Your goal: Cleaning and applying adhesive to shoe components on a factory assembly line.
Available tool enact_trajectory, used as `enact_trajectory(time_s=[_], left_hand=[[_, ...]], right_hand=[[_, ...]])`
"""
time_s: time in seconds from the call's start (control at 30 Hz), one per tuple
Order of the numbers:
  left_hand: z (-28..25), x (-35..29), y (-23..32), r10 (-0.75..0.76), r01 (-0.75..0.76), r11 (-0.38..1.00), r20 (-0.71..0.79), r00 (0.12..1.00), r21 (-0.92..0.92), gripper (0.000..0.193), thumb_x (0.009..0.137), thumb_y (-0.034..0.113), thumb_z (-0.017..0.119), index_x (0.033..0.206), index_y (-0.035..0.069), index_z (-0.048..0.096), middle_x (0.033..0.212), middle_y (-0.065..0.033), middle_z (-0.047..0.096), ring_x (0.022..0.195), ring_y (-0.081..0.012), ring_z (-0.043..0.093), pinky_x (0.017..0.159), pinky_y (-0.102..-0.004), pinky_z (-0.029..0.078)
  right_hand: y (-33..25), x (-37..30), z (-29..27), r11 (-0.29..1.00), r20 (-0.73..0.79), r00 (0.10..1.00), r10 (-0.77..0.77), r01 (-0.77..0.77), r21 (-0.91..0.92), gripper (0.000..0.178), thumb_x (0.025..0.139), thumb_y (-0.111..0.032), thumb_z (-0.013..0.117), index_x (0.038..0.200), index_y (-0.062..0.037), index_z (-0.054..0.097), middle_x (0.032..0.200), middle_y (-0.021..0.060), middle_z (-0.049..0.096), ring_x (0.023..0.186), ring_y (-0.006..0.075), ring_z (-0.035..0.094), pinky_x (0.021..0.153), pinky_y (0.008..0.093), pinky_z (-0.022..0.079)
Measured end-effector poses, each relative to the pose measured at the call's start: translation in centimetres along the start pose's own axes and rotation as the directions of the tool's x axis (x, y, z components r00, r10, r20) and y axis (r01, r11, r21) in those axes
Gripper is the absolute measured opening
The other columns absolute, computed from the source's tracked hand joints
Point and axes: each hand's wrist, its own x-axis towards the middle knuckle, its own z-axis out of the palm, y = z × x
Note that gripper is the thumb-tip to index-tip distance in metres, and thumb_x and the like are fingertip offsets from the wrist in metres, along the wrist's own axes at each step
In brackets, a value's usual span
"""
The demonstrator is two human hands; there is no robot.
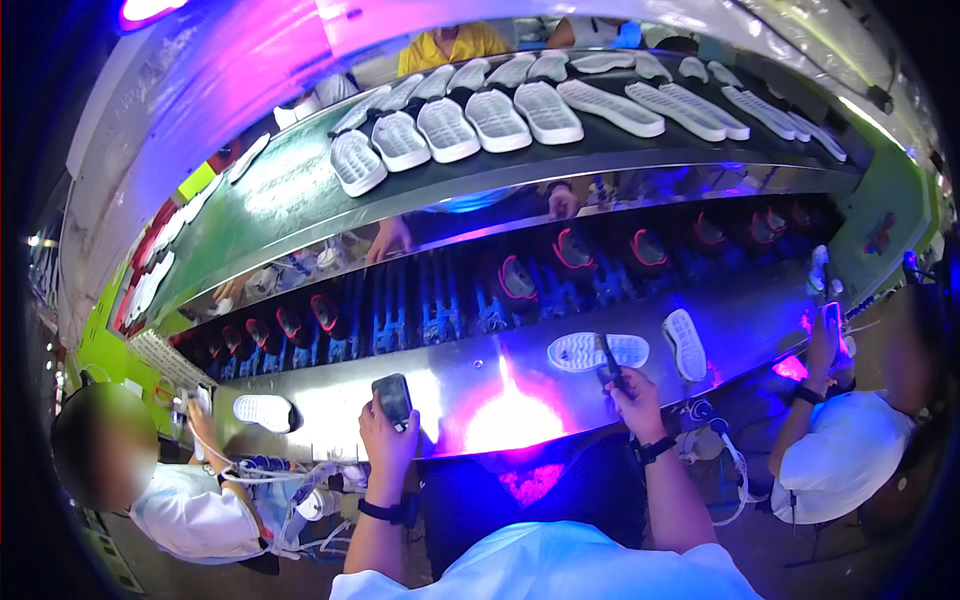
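Mostly white, grey-patterned shoe sole

Fingers of the right hand partly hide a dark tool; the lower edge crops the wearer's shirt.

The left hand grips a black phone-shaped object upright. The right hand grips a slim dark tool, its tip overlapping a white shoe sole; contact is indeterminate. A second sole lies right of that hand. Beyond both hands, a green conveyor belt carries sole rows.
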Motion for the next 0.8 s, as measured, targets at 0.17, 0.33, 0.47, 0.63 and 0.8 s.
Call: enact_trajectory(time_s=[0.17,0.33,0.47,0.63,0.8], left_hand=[[-3.5,5.5,6.4,0.345,-0.323,0.922,0.074,0.936,-0.215,0.063,0.081,0.027,0.084,0.134,0.003,0.059,0.119,-0.0165,0.068,0.110,-0.0308,0.066,0.097,-0.0429,0.053],[0.4,13.9,17.1,0.567,-0.560,0.821,0.266,0.779,-0.111,0.067,0.081,0.035,0.078,0.135,0.002,0.058,0.117,-0.0197,0.066,0.113,-0.0386,0.063,0.099,-0.0469,0.051],[8.3,22.0,24.0,0.550,-0.576,0.802,0.178,0.816,0.157,0.063,0.083,0.037,0.075,0.134,0.003,0.059,0.121,-0.0185,0.066,0.118,-0.0402,0.062,0.101,-0.0466,0.051],[15.6,29.4,26.8,0.263,-0.358,0.892,0.326,0.908,0.277,0.063,0.092,0.049,0.060,0.141,0.010,0.058,0.133,-0.0185,0.065,0.122,-0.0400,0.063,0.100,-0.0489,0.053],[18.9,30.8,23.0,0.337,-0.373,0.926,0.309,0.889,0.061,0.049,0.092,0.041,0.059,0.124,0.006,0.068,0.108,-0.0179,0.074,0.084,-0.0326,0.075,0.070,-0.0449,0.061]], right_hand=[[-0.9,-0.2,1.9,0.989,-0.062,0.998,0.000,0.009,0.145,0.043,0.092,0.007,0.062,0.134,0.0004,0.054,0.093,0.0063,0.072,0.070,0.0081,0.064,0.060,0.0228,0.049],[-1.3,0.4,0.6,0.989,-0.040,0.997,0.065,-0.059,0.135,0.038,0.093,0.003,0.066,0.131,0.0023,0.060,0.092,0.0055,0.071,0.078,0.0079,0.065,0.067,0.0242,0.052],[-0.5,0.0,0.7,0.996,-0.066,0.996,0.059,-0.054,0.077,0.039,0.093,0.002,0.067,0.132,0.0042,0.060,0.098,0.0037,0.071,0.087,0.0082,0.065,0.076,0.0255,0.053],[-0.2,0.0,0.5,0.982,-0.040,0.997,0.066,-0.058,0.179,0.040,0.092,0.005,0.066,0.131,0.0054,0.060,0.104,0.0039,0.070,0.091,0.0091,0.065,0.080,0.0259,0.053],[0.1,0.0,0.6,0.985,-0.080,0.997,-0.013,0.026,0.170,0.039,0.093,0.006,0.064,0.132,0.0018,0.060,0.090,0.0007,0.067,0.070,0.0049,0.059,0.059,0.0230,0.047]])
